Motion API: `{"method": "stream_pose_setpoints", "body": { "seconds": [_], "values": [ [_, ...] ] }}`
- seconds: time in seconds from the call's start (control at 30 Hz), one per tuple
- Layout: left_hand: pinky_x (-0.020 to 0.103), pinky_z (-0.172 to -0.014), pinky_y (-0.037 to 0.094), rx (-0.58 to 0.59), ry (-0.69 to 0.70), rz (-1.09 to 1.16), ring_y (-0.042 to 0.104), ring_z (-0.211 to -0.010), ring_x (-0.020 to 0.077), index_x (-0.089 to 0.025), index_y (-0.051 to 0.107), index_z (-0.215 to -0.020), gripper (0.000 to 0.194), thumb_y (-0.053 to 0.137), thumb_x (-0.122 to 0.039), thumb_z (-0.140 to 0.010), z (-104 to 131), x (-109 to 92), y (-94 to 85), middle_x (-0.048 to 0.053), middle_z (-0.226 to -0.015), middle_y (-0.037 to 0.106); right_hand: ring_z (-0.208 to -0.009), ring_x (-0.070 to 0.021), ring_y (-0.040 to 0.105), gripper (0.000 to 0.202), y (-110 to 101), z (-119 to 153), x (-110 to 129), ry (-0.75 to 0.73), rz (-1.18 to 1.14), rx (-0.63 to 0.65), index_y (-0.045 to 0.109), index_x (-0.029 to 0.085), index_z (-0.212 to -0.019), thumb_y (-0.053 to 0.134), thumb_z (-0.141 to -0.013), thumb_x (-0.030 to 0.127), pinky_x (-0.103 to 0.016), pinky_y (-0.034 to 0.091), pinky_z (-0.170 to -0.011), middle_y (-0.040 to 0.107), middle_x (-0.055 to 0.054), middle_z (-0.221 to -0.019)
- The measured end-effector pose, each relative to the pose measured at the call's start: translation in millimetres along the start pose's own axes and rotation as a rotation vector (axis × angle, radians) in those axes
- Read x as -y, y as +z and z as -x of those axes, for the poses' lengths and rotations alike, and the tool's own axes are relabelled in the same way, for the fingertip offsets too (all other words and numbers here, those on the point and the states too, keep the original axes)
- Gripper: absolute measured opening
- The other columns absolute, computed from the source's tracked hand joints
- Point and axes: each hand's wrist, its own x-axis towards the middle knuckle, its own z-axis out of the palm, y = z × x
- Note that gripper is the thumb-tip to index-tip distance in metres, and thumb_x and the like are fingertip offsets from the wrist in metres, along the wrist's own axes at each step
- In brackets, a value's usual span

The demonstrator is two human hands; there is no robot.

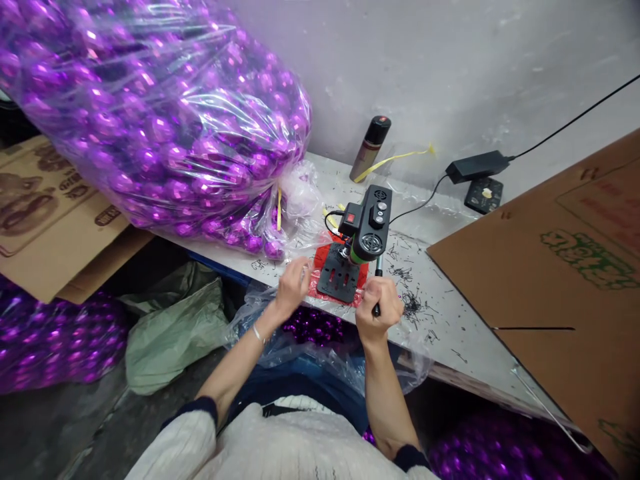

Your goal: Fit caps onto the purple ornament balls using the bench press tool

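A small black bench machine (pixel 376 223) with two round vents and knobs stands on a slotted black base plate (pixel 336 280), over a red sheet (pixel 320 263) on the table. My right hand (pixel 379 303) is wrapped round a black-gripped lever (pixel 377 311) at the machine's right side. Just left of the base plate is my left hand (pixel 293 287), its fingers curled together; whatever they may hold is hidden. Below the table edge, between my forearms, purple shiny balls (pixel 315 325) lie in an open clear plastic bag (pixel 345 367).
A large tied bag of purple balls (pixel 200 133) fills the back left. Behind the machine are a spray can (pixel 370 150) and a black power adapter (pixel 477 167) with its cord. Cardboard boxes (pixel 560 267) flank the right. Dark scraps (pixel 413 303) litter the table.
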Motion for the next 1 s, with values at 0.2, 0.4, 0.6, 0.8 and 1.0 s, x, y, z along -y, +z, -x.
{"method": "stream_pose_setpoints", "body": {
  "seconds": [0.2, 0.4, 0.6, 0.8, 1.0],
  "values": [
    [0.056, -0.107, 0.038, 0.241, -0.311, -0.453, 0.051, -0.126, 0.0392, -0.002, 0.060, -0.120, 0.038, 0.040, -0.005, -0.088, -152, 56, -15.7, 0.028, -0.120, 0.063, -0.061, -0.0121, 0.054, 0.024, 1, 1, -1, -0.017, 0.007, -0.003, 0.051, 0.021, -0.072, 0.047, -0.091, 0.008, -0.027, 0.040, -0.060, 0.057, 0.000, -0.065],
    [0.053, -0.102, 0.041, 0.335, -0.400, -0.602, 0.053, -0.124, 0.0402, 0.000, 0.036, -0.144, 0.051, 0.038, -0.008, -0.093, -171, 75, -22.7, 0.032, -0.139, 0.048, -0.060, -0.0122, 0.054, 0.024, 2, 2, 0, -0.005, 0.013, -0.020, 0.050, 0.021, -0.071, 0.047, -0.092, 0.009, -0.027, 0.041, -0.060, 0.057, 0.000, -0.065],
    [0.054, -0.103, 0.041, 0.379, -0.507, -0.561, 0.060, -0.120, 0.0394, 0.001, 0.036, -0.145, 0.057, 0.052, -0.014, -0.092, -185, 75, -26.2, 0.031, -0.125, 0.062, -0.063, -0.0125, 0.055, 0.023, 3, 5, -2, -0.018, 0.000, -0.007, 0.052, 0.021, -0.073, 0.047, -0.092, 0.008, -0.027, 0.042, -0.061, 0.057, 0.000, -0.067],
    [0.043, -0.105, 0.047, 0.199, -0.453, 0.014, 0.060, -0.123, 0.0310, -0.014, 0.054, -0.135, 0.059, 0.071, -0.036, -0.083, -153, 57, -41.0, 0.016, -0.134, 0.063, -0.063, -0.0117, 0.054, 0.022, 3, 5, -4, -0.068, 0.022, 0.008, 0.051, 0.021, -0.075, 0.049, -0.091, 0.007, -0.025, 0.042, -0.061, 0.057, 0.000, -0.067],
    [0.038, -0.089, 0.058, 0.143, -0.641, 0.945, 0.070, -0.101, 0.0217, -0.023, 0.053, -0.135, 0.050, 0.057, -0.049, -0.092, -61, 19, -48.6, 0.010, -0.126, 0.067, -0.062, -0.0116, 0.055, 0.023, 1, -2, -3, -0.054, 0.013, 0.000, 0.051, 0.021, -0.073, 0.048, -0.091, 0.007, -0.026, 0.041, -0.060, 0.057, 0.000, -0.066]
  ]
}}
